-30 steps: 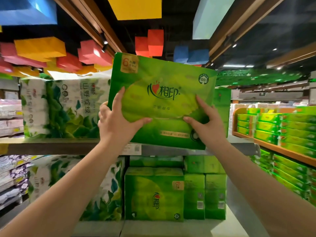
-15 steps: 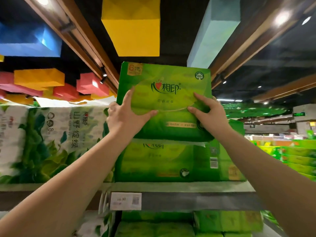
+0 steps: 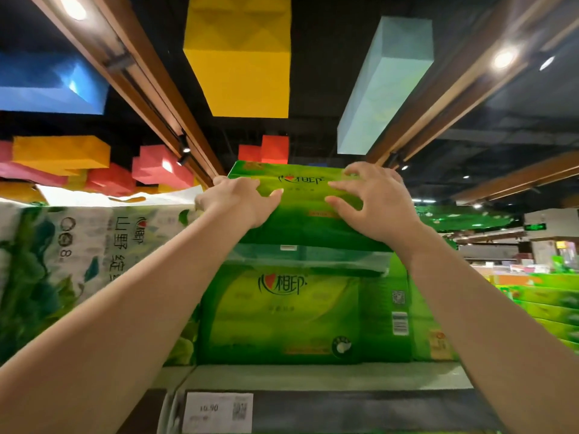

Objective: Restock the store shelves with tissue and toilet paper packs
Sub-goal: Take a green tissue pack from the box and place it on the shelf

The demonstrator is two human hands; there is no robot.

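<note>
A green tissue pack (image 3: 300, 220) lies tilted on top of another green tissue pack (image 3: 282, 314) that stands on the top shelf (image 3: 329, 375). My left hand (image 3: 241, 200) presses on the upper pack's left side, thumb on its face. My right hand (image 3: 372, 198) rests on its right side with fingers spread and curled over the face. Both arms reach up from below.
A large white-and-green toilet paper pack (image 3: 78, 264) stands on the shelf to the left. A price tag (image 3: 217, 411) hangs on the shelf edge. More green packs (image 3: 545, 305) fill shelves at the right. Coloured blocks and light rails hang overhead.
The upper green pack has gone from upright in front of me to tipped flat onto the lower pack. Both hands moved up and forward with it. The view tilted upward.
</note>
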